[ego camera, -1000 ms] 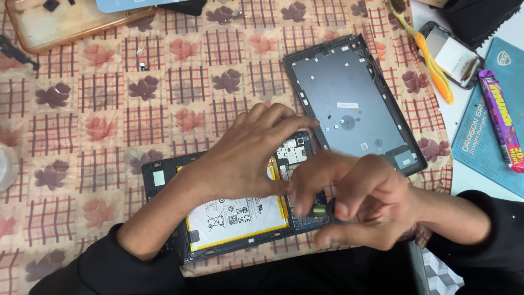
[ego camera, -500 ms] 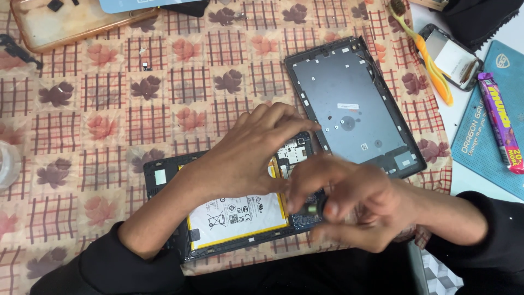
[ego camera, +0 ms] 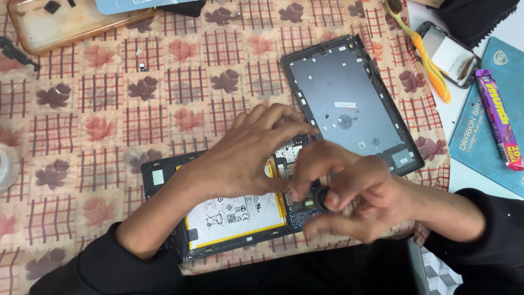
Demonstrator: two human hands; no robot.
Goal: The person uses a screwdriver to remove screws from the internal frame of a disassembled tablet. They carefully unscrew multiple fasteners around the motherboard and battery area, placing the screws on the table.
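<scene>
While both hands crowd the opened tablet (ego camera: 218, 218), the grip on the small screwdriver (ego camera: 312, 201) is the point to watch.

Left to right: a clear phone case (ego camera: 60, 24) lies at the far corner of the leaf-patterned cloth (ego camera: 109, 109); the tablet chassis sits at the near edge, white battery (ego camera: 234, 216) exposed. Left hand (ego camera: 245, 155) lies flat across its upper part, fingers spread and pressing, nothing held. Right hand (ego camera: 349, 196) has thumb and fingertips closed on the dark screwdriver handle, tip down at the circuit board (ego camera: 289, 155); tip contact hidden. Detached back cover (ego camera: 349, 106) lies beyond; a yellow toothbrush (ego camera: 423, 54) and blue mat (ego camera: 486, 136) farther right. Risk, judged: a slipping tip could score the board or puncture the battery just beside it; a loosened screw could vanish into the patterned cloth.
</scene>
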